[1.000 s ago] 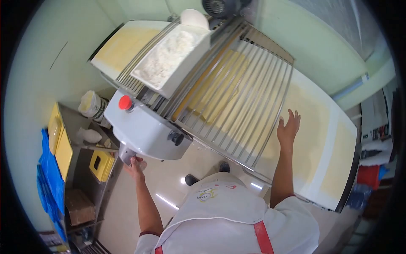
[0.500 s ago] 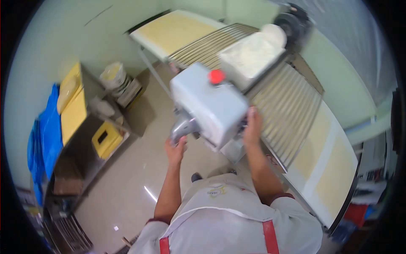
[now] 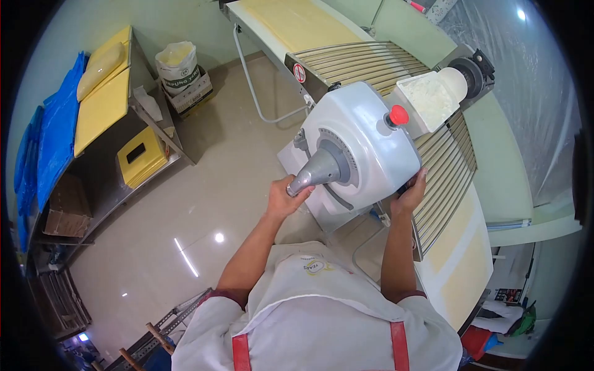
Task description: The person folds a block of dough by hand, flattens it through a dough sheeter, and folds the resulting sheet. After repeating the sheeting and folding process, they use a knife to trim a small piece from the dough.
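Note:
In front of me stands a dough sheeter (image 3: pixel 377 130) with a white housing and a red stop button (image 3: pixel 397 115) on top. My left hand (image 3: pixel 286 198) is closed around the end of its grey lever handle (image 3: pixel 318 169). A round scale dial (image 3: pixel 346 157) lies behind the lever. My right hand (image 3: pixel 411 195) is at the right side of the housing, fingers curled by a dark part that is mostly hidden. Behind the housing, a white tray of flour (image 3: pixel 427 102) sits above the rollers.
Metal guard grilles (image 3: pixel 447 179) flank the housing over a pale belt (image 3: pixel 455 247). At left is a steel table (image 3: pixel 145 108) with yellow boards (image 3: pixel 99 117) and blue plastic (image 3: pixel 59 136). A flour sack (image 3: pixel 177 65) stands in a box by the wall.
My view has shifted, and the front of the housing with its dial now shows. My left hand stays on the lever, my right hand at the housing's side.

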Available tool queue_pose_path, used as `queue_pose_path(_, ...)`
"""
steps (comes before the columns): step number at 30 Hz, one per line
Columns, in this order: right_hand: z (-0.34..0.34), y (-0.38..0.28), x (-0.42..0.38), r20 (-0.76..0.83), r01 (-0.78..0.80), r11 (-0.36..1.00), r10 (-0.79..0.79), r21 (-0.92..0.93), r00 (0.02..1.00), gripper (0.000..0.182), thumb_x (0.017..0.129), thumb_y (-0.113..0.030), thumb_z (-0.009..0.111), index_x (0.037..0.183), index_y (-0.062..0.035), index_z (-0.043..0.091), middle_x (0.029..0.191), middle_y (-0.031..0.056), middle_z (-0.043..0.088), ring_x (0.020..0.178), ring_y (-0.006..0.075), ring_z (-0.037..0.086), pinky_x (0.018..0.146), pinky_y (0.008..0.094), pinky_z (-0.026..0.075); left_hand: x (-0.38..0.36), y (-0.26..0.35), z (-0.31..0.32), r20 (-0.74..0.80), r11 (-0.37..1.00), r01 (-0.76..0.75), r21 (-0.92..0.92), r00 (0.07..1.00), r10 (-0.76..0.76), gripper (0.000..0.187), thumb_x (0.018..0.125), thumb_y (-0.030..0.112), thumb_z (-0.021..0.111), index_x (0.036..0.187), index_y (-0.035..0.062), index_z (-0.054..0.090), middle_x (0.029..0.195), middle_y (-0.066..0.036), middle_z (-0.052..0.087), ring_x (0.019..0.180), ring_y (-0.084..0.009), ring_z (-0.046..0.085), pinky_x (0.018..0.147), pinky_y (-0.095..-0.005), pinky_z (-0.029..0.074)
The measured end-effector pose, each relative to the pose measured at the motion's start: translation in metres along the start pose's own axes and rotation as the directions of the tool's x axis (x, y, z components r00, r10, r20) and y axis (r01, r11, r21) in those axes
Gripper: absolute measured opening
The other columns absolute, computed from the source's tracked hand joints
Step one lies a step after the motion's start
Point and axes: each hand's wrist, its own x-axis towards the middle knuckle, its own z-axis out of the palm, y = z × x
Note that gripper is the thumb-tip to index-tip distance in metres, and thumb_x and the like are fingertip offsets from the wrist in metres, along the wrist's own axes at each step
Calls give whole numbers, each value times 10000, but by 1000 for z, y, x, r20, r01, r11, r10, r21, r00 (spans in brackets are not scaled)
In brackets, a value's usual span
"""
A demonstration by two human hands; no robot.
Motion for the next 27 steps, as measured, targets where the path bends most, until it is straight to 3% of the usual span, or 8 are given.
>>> queue_pose_path(4, -16, 10, 8, 12, 23, 997, -22, -80, 1000, 392, 1014, -367, 411, 1071, -18, 583, 966, 62, 630, 876, 158, 595, 826, 300, 465, 2, -4, -4, 55, 1000, -8, -30, 998, 9, 292, 762, 262, 788, 793, 13, 638, 589, -56, 566, 556, -122, 516, 539, -301, 433)
queue_pose_path(7, -14, 4, 8, 104, 156, 950, -132, -271, 986, 380, 1013, -318, 410, 1143, 2, 567, 993, 69, 623, 897, 185, 589, 863, 298, 451, 2, -5, -2, 14, 999, -49, 8, 999, 49, 318, 734, 273, 810, 731, 20, 617, 582, -118, 606, 510, -217, 593, 521, -330, 468)
queue_pose_path(10, 9, -13, 7, 240, 584, 701, -535, -410, 810, 312, 972, -198, 475, 1177, 21, 559, 1054, 107, 627, 966, 235, 593, 902, 311, 437, 2, -10, 1, -16, 997, -80, -22, 997, 79, 317, 734, 276, 812, 739, 24, 620, 589, -112, 603, 513, -194, 580, 524, -324, 463)
queue_pose_path(13, 27, -53, 19, 407, 787, 370, -701, -493, 585, 270, 905, -82, 526, 1146, 28, 576, 1087, 157, 625, 1024, 288, 594, 928, 347, 436, 1, -21, 5, -26, 996, -84, -41, 996, 83, 297, 744, 264, 804, 754, 27, 626, 603, -95, 608, 530, -151, 560, 533, -313, 457)
queue_pose_path(18, 52, -108, 105, 775, 813, 311, -268, -493, 572, 320, 864, -61, 541, 1176, -7, 583, 1155, 197, 614, 1071, 335, 591, 934, 381, 446, 0, -16, 10, -51, 988, -69, -141, 997, 62, 271, 753, 232, 794, 760, 21, 623, 601, -64, 598, 556, -114, 537, 533, -296, 442)
queue_pose_path(20, 65, -106, 158, 784, 750, 243, 85, -615, 615, 306, 857, -116, 564, 1137, -10, 630, 1114, 189, 646, 1032, 326, 613, 908, 363, 461, -3, -17, 6, -38, 992, -56, -116, 998, 52, 289, 767, 250, 784, 811, 9, 632, 627, -34, 584, 585, -101, 516, 546, -281, 431)
queue_pose_path(23, 84, -115, 190, 729, 809, 104, 511, -578, 455, 274, 847, -159, 582, 1067, -35, 687, 1035, 181, 678, 973, 322, 636, 876, 361, 474, -3, -16, 4, -30, 998, -31, -57, 999, 30, 321, 780, 276, 776, 861, -3, 639, 654, -8, 569, 612, -88, 493, 558, -265, 418)
queue_pose_path(27, 86, -108, 200, 784, 825, 73, 367, -561, 501, 225, 774, -129, 679, 987, -76, 728, 868, 139, 708, 800, 238, 655, 773, 348, 499, -5, -21, 9, -72, 997, 5, -81, 997, -11, 300, 763, 258, 789, 780, 17, 612, 616, -26, 585, 576, -102, 531, 537, -278, 429)
